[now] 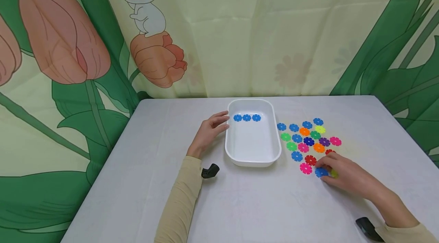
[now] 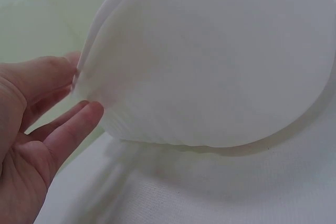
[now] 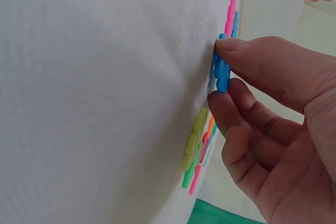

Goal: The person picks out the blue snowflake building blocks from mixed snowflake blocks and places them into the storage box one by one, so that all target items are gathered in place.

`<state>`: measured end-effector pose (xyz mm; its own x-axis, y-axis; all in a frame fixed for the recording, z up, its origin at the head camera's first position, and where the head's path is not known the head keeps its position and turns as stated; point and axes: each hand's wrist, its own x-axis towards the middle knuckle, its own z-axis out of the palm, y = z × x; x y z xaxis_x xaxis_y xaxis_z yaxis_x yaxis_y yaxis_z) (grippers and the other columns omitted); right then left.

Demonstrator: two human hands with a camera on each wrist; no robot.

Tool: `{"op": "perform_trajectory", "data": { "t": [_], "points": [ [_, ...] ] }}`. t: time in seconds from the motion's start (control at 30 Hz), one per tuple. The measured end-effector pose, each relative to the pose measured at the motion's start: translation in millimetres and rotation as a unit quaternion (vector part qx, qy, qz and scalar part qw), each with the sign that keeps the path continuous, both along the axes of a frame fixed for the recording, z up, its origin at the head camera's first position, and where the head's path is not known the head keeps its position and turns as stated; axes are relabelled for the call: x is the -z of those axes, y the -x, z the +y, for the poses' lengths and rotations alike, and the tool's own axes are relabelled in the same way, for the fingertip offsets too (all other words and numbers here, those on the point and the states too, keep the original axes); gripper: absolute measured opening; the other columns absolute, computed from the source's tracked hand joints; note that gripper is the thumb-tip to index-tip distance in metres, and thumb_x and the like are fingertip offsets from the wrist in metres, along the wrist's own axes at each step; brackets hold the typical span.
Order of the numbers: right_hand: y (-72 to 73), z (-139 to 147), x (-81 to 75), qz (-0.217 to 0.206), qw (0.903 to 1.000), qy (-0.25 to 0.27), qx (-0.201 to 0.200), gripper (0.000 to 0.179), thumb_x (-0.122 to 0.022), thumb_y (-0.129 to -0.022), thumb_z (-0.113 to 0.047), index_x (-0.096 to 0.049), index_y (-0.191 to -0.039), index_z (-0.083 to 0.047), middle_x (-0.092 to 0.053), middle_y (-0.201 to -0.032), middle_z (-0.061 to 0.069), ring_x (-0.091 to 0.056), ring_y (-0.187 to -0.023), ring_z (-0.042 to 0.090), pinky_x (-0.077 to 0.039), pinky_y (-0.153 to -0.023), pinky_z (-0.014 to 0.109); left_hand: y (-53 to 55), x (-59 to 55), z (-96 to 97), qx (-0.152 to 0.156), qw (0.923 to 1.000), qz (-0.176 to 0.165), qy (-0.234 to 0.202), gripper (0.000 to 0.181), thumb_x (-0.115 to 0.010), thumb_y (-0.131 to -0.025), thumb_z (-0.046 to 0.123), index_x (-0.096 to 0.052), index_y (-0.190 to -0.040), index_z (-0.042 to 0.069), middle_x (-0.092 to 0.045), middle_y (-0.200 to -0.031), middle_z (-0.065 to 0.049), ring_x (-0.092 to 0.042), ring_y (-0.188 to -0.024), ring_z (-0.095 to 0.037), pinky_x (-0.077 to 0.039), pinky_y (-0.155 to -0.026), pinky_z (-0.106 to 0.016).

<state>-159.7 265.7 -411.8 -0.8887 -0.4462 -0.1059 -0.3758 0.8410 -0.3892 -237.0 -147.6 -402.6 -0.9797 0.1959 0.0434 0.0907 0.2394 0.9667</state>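
The right hand [image 1: 349, 177] pinches a blue flower [image 1: 321, 172] by its edges, best for something likely light and hard. The left hand [image 1: 208, 131] loosely touches the tray [image 1: 253, 142].

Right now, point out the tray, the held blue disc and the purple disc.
Tray [image 1: 253, 142]: head view, bare floor.
Held blue disc [image 3: 222, 66]: right wrist view, middle of its edge.
Purple disc [image 1: 324, 142]: head view, middle of its top face.

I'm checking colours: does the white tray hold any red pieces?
No, the white tray holds only three blue pieces.
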Motion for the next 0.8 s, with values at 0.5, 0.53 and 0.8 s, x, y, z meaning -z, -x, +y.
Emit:
{"op": "perform_trajectory", "data": {
  "t": [0.5,0.53,0.8],
  "points": [
    [-1.4,1,0.0,0.016,0.9996,0.000,-0.022,0.036,-0.085,-0.073,-0.013,-0.072,-0.106,-0.015,-0.061,-0.100,0.001,-0.060,-0.096,0.025,-0.059,-0.070,0.033,18.7,34.2,-3.6,-0.019,0.9993,0.027,-0.016,0.036,-0.069,-0.092,0.016,-0.066,-0.125,0.004,-0.053,-0.140,0.010,-0.050,-0.129,-0.015,-0.041,-0.107,-0.034],
    [-1.2,2,0.1,0.016,0.9996,-0.001,-0.022,0.036,-0.085,-0.073,-0.012,-0.072,-0.106,-0.015,-0.061,-0.100,0.002,-0.060,-0.095,0.025,-0.059,-0.070,0.033,18.7,34.5,-3.6,-0.020,0.9994,0.027,-0.013,0.036,-0.069,-0.092,0.016,-0.066,-0.125,0.004,-0.053,-0.140,0.010,-0.049,-0.129,-0.015,-0.041,-0.107,-0.034],
    [-2.5,3,0.2,0.014,0.9996,0.010,-0.021,0.037,-0.085,-0.072,-0.018,-0.074,-0.107,-0.013,-0.060,-0.101,0.004,-0.059,-0.095,0.024,-0.056,-0.066,0.022,20.2,36.0,-2.8,-0.023,0.9994,0.025,0.000,0.036,-0.068,-0.093,0.018,-0.065,-0.126,0.005,-0.052,-0.140,0.011,-0.049,-0.130,-0.015,-0.041,-0.108,-0.035]
  ]
}}
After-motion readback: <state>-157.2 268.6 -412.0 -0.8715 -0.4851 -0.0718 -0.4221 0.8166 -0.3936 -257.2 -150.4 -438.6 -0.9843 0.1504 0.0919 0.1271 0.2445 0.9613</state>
